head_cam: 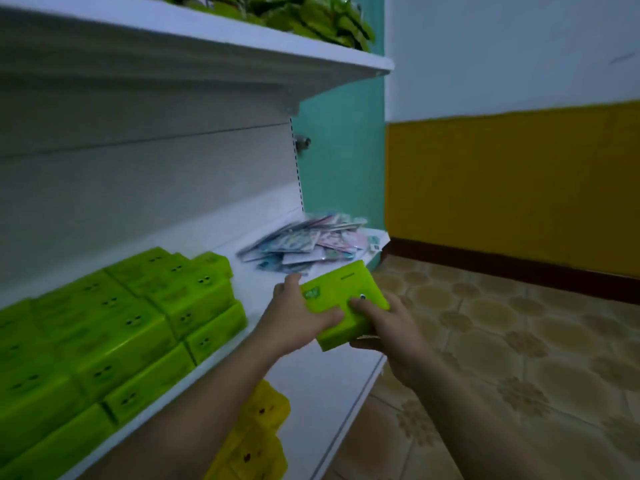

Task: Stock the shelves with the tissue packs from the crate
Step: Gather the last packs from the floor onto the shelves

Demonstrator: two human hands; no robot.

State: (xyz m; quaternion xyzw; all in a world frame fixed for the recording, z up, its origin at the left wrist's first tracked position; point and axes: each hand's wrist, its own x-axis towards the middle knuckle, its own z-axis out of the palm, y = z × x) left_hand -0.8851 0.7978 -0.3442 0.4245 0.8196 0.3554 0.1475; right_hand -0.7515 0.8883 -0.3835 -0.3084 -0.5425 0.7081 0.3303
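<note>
Both hands are on one green tissue pack, held tilted just over the front edge of the white shelf. The left hand grips its left end, thumb across the top. The right hand clasps the right end, fingers curled onto the face. At nine o'clock from it, stacked green packs crowd the shelf. At twelve lies a pile of flat packets. Yellow packs sit at seven, lower down.

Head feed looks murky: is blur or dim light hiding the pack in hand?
Head view: dim, bluish light; motion blur smears the stacked green packs and flat packets; the held pack, gripped by left hand and right hand, is clearer, its print unreadable.
</note>
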